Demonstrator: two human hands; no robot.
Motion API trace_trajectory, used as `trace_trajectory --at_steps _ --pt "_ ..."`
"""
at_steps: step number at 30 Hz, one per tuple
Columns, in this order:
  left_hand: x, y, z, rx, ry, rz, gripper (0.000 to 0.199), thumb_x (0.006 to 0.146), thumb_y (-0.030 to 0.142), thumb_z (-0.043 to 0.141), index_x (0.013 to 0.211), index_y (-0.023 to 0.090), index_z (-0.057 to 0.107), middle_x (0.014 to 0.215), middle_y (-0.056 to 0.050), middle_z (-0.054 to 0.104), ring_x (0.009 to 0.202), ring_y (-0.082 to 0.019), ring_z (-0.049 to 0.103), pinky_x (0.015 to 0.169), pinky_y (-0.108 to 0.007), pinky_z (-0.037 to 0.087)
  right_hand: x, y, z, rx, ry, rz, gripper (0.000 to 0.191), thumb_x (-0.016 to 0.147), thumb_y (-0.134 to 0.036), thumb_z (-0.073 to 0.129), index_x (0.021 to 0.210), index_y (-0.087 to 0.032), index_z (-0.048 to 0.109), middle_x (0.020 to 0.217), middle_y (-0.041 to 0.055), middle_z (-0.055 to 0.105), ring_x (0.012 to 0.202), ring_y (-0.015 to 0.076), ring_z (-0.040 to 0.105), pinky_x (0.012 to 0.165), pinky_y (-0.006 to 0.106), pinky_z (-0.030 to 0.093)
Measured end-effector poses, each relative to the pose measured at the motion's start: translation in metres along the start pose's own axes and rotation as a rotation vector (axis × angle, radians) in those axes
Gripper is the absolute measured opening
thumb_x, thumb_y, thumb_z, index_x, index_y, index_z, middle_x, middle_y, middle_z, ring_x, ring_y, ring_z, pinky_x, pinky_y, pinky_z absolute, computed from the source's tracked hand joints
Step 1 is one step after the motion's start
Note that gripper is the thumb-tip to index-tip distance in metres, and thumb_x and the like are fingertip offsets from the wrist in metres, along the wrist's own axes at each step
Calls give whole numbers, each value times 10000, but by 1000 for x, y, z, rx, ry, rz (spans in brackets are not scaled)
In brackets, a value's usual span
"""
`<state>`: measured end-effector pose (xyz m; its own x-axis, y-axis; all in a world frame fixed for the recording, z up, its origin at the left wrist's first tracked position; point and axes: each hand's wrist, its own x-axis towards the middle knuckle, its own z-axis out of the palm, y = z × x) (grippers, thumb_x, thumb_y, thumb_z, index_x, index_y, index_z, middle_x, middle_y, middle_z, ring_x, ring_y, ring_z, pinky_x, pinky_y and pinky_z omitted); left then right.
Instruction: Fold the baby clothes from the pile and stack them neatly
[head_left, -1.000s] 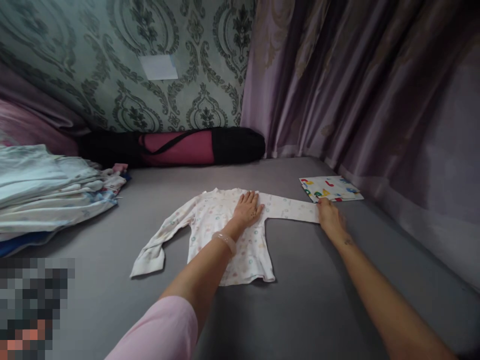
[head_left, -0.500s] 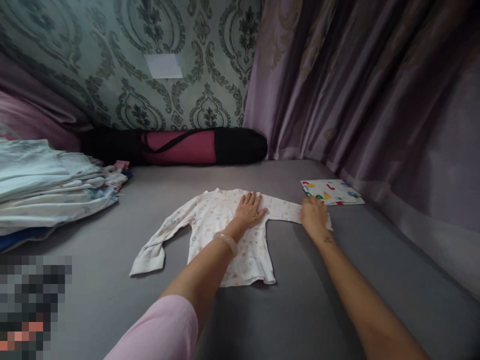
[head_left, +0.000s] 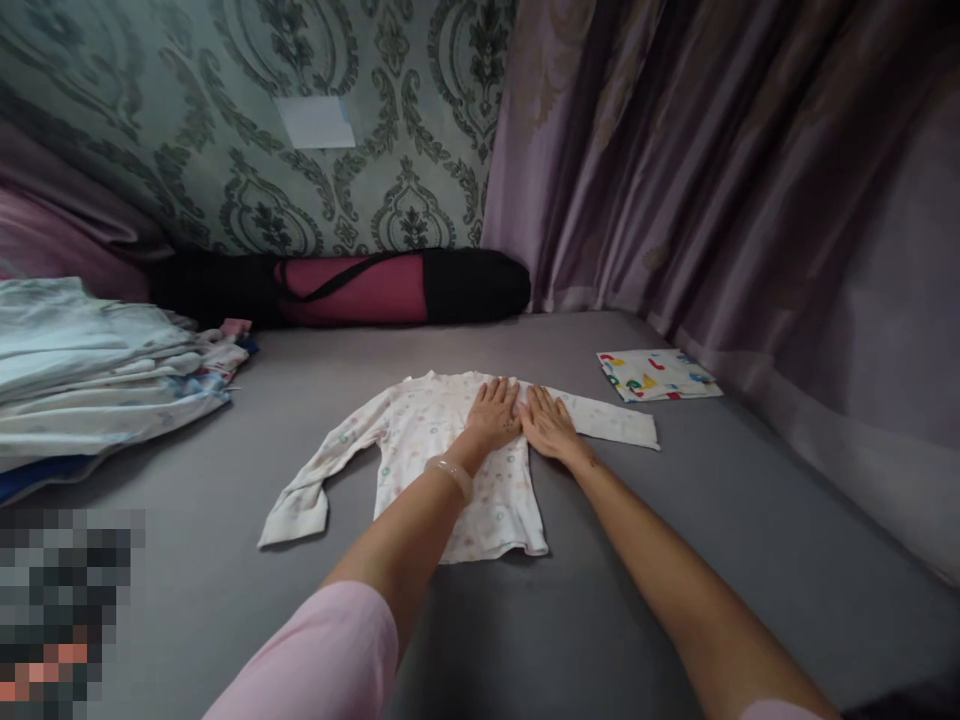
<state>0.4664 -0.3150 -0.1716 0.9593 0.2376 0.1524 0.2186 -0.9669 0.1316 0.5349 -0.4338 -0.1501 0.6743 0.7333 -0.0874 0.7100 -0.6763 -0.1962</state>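
A small white long-sleeved shirt (head_left: 420,420) with a faint coloured print lies spread on the grey sheet. Its left sleeve slants down toward me, while the right one stretches out sideways. My left hand (head_left: 495,412) rests flat on the upper right of the shirt's body, fingers extended. Right beside it, my right hand (head_left: 549,424) lies flat where the right sleeve joins the body, its fingers stretched out too. Neither hand grips anything. Part of the shirt's body is hidden under my left forearm.
A folded white cloth with a colourful print (head_left: 660,375) lies at the back right. Piled clothes (head_left: 97,370) are on the left. A black and pink long bag (head_left: 360,288) lies along the patterned wall. Purple curtains (head_left: 645,180) hang on the right.
My right hand has moved left from the cuff of the right sleeve to its shoulder end, and its fingers now lie flat. The right sleeve's cuff is uncovered. My left hand stays on the shirt.
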Motion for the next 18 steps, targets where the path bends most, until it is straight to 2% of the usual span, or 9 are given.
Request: trace_trajectory --at_steps 5,12,18 --pt "1 1 -1 -25 6 -3 682 943 541 255 1472 113 308 1530 -158 292 1418 -297 243 1155 -446 187 -10 23 -3 -48 -7 124 665 977 -468 98 1506 -80 209 1574 114 170 1448 246 112 1158 460 80" --pt "0 3 -6 -32 -22 -13 682 946 545 242 1472 117 305 1538 -148 277 1425 -291 226 1158 -443 174 -26 58 -10 -102 8 293 645 977 -422 140 1499 -50 210 1564 153 190 1437 279 143 1148 475 113" --pt "0 3 -5 -31 -35 -18 683 944 551 241 1477 129 297 1546 -136 261 1427 -287 220 1161 -448 166 -47 91 -17 -158 37 431 637 967 -447 177 1487 -90 270 1545 174 238 1429 294 171 1138 477 114"
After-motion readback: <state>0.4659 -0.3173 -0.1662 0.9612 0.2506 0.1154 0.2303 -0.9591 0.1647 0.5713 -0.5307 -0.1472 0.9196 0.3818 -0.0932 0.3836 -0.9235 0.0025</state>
